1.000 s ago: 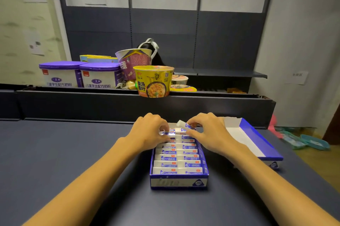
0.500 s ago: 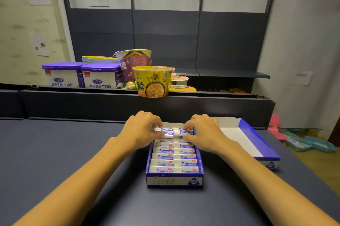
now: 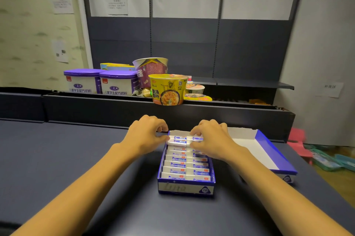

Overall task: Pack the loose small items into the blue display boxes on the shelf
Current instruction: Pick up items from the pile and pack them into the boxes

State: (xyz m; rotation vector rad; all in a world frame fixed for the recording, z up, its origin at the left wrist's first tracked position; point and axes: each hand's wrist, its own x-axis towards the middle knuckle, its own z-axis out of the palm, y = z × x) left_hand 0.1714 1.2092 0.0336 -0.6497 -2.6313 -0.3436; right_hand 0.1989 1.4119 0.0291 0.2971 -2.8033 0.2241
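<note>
Two hands work over the far end of one blue display box [image 3: 186, 184] on the dark table [image 3: 57, 158]. At 9 o'clock of the box's far end, the left hand [image 3: 147, 135] has its fingers curled, pinching the left tip of a small white-and-blue item [image 3: 177, 140] at the back row. That item lies with its long axis running 9 to 3 o'clock, across the box, like the rows already packed toward 6 o'clock. At 3 o'clock of it, the right hand [image 3: 209, 137] curls its fingers down on the neighbouring item's [image 3: 196, 138] right part. Both hands sit equally near, one at each end, so seating the pieces likely calls for pressing straight down together. Further toward 3 o'clock, a second blue display box [image 3: 276, 157] lies open, showing a white interior. Beyond, at 12 o'clock, purple-lidded tubs [image 3: 99, 83] and a yellow noodle cup [image 3: 168, 89] stand on the shelf [image 3: 249, 83].
</note>
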